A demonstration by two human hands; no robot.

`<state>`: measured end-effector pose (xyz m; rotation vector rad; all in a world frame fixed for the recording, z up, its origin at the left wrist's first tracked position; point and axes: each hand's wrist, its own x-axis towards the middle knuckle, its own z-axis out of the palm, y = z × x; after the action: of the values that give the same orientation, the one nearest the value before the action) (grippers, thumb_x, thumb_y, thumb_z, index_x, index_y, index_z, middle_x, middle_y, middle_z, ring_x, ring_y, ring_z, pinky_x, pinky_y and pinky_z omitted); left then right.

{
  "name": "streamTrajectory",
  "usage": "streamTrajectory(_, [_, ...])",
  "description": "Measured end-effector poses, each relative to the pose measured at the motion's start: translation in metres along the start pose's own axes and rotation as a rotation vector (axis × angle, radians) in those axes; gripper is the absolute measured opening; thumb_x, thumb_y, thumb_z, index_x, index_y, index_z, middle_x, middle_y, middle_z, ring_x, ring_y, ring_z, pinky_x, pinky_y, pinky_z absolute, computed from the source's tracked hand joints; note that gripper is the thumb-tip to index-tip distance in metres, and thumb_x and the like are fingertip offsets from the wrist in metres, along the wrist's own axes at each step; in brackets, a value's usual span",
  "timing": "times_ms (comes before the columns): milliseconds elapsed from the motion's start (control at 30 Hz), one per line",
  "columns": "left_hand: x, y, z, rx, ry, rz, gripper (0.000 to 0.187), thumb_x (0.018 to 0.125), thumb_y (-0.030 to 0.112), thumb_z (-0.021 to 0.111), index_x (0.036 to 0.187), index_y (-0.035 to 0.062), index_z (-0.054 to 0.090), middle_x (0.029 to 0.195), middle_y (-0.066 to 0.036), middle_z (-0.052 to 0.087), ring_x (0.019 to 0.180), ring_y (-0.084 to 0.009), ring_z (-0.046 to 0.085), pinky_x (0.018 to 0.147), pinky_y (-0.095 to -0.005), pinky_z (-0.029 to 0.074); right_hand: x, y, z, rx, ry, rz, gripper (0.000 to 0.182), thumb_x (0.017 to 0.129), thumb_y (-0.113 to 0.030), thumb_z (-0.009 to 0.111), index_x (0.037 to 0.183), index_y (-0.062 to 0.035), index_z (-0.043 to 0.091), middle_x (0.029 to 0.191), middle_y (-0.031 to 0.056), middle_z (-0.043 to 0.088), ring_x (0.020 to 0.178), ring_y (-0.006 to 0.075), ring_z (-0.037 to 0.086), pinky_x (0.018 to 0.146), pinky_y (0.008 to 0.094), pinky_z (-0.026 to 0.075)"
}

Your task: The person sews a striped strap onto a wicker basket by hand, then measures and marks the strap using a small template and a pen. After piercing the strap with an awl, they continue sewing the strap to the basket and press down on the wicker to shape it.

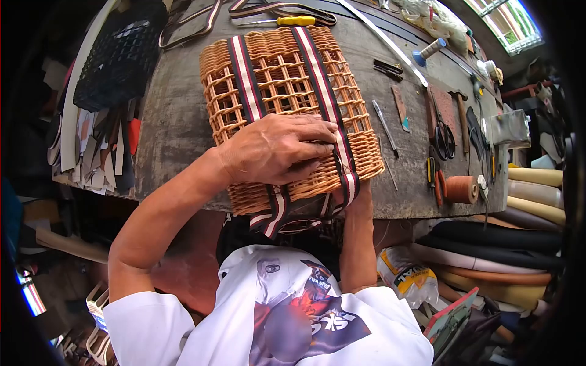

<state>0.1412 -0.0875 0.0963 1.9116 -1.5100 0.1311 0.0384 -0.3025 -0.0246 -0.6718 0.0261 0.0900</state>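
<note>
A wicker basket (284, 79) lies on its side on the workbench, with its front edge toward me. Two black, white and dark-red striped straps run along it, a left strap (245, 73) and a right strap (318, 73). My left hand (284, 146) rests over the wicker, its fingers bent and drawn together with the tips at the right strap; whatever they pinch is hidden. Loose strap ends (278, 213) hang in a loop at the front. My right hand (359, 190) reaches under or into the basket, so its fingers are out of sight.
On the right of the workbench (177, 122) lie scissors (444, 140), a hammer (462, 116), a pen (384, 125) and a brown thread spool (461, 190). A yellow-handled screwdriver (296, 21) lies behind the basket. A dark woven basket (119, 61) stands left. Material rolls (488, 244) are stacked right.
</note>
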Motion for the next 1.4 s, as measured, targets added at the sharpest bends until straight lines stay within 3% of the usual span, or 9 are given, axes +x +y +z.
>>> streamTrajectory(167, [0.0, 0.001, -0.002, 0.001, 0.014, 0.02, 0.025, 0.08, 0.008, 0.071, 0.104, -0.0003, 0.072, 0.12, -0.013, 0.066, 0.119, -0.0294, 0.062, 0.104, -0.0433, 0.05, -0.055, -0.039, 0.031, -0.915, 0.194, 0.0, 0.032, 0.096, -0.008, 0.058, 0.127, 0.0013, 0.059, 0.114, 0.0152, 0.067, 0.104, 0.0245, 0.066, 0.089, 0.0327, 0.052])
streamTrajectory(233, [0.0, 0.0, -0.001, 0.016, 0.0, 0.018, 0.028, 0.081, 0.008, 0.071, 0.108, 0.0002, 0.07, 0.119, -0.013, 0.066, 0.119, -0.0288, 0.061, 0.104, -0.0432, 0.05, -0.077, -0.065, 0.07, -1.716, 0.19, -0.375, 0.019, 0.092, 0.002, 0.061, 0.109, 0.0021, 0.068, 0.101, 0.0117, 0.069, 0.094, 0.0196, 0.066, 0.081, 0.03, 0.052])
streamTrajectory(333, [0.0, 0.004, -0.003, 0.051, -0.025, 0.021, 0.033, 0.082, 0.008, 0.071, 0.113, 0.0013, 0.067, 0.12, -0.013, 0.066, 0.12, -0.0283, 0.06, 0.104, -0.0426, 0.05, -0.08, -0.1, 0.126, -1.768, 0.368, -0.524, 0.014, 0.089, 0.0, 0.065, 0.103, 0.0, 0.069, 0.091, 0.0112, 0.065, 0.078, 0.0243, 0.065, 0.068, 0.031, 0.052])
streamTrajectory(533, [-0.004, 0.007, -0.003, 0.075, 0.023, 0.032, 0.037, 0.083, 0.011, 0.068, 0.117, -0.002, 0.062, 0.123, -0.017, 0.06, 0.116, -0.034, 0.059, 0.102, -0.0405, 0.049, 0.029, -0.105, 0.162, -2.27, -0.202, 0.152, 0.032, 0.096, -0.027, 0.054, 0.089, 0.0013, 0.065, 0.098, 0.0246, 0.065, 0.091, 0.0428, 0.062, 0.078, 0.0498, 0.049])
streamTrajectory(700, [-0.006, 0.003, 0.0, 0.105, 0.005, 0.041, 0.035, 0.086, 0.015, 0.067, 0.115, -0.0027, 0.064, 0.122, -0.017, 0.06, 0.115, -0.0333, 0.059, 0.102, -0.0402, 0.048, 0.063, -0.114, 0.188, -2.386, -0.508, 0.577, 0.038, 0.088, -0.033, 0.057, 0.098, 0.0028, 0.068, 0.094, 0.0217, 0.068, 0.097, 0.0343, 0.067, 0.087, 0.0431, 0.052])
streamTrajectory(933, [-0.01, -0.003, 0.004, 0.139, -0.013, 0.024, 0.037, 0.09, 0.024, 0.065, 0.119, 0.0016, 0.064, 0.126, -0.017, 0.058, 0.118, -0.0335, 0.057, 0.103, -0.0408, 0.047, 0.024, -0.132, 0.144, -1.941, -0.382, 0.257, 0.036, 0.088, -0.032, 0.063, 0.082, 0.0026, 0.063, 0.062, 0.0063, 0.054, 0.062, 0.0123, 0.053, 0.059, 0.0338, 0.045])
streamTrajectory(1100, [-0.012, 0.0, 0.003, 0.117, -0.017, -0.024, 0.037, 0.09, 0.026, 0.065, 0.12, 0.004, 0.064, 0.128, -0.017, 0.057, 0.12, -0.0335, 0.056, 0.103, -0.0405, 0.047, -0.034, -0.133, 0.146, -1.757, 0.021, 0.081, 0.023, 0.09, -0.02, 0.065, 0.084, 0.002, 0.062, 0.064, 0.0041, 0.054, 0.059, 0.0129, 0.047, 0.057, 0.0299, 0.043])
streamTrajectory(1233, [-0.009, 0.002, 0.0, 0.105, -0.04, -0.037, 0.038, 0.09, 0.026, 0.065, 0.121, 0.0044, 0.063, 0.128, -0.017, 0.057, 0.12, -0.0329, 0.056, 0.104, -0.0401, 0.046, -0.039, -0.137, 0.16, -2.238, -0.24, -0.475, 0.014, 0.09, -0.009, 0.063, 0.102, -0.0009, 0.061, 0.083, 0.009, 0.061, 0.076, 0.0212, 0.063, 0.067, 0.0362, 0.049])
streamTrajectory(1400, [-0.007, 0.004, -0.001, 0.139, -0.025, -0.018, 0.042, 0.09, 0.027, 0.065, 0.124, 0.0024, 0.061, 0.128, -0.017, 0.057, 0.121, -0.0328, 0.056, 0.105, -0.0399, 0.046, -0.027, -0.14, 0.176, -2.754, -0.455, -0.627, 0.03, 0.081, -0.004, 0.065, 0.11, 0.0008, 0.058, 0.103, 0.0106, 0.06, 0.099, 0.0248, 0.062, 0.079, 0.0356, 0.054])
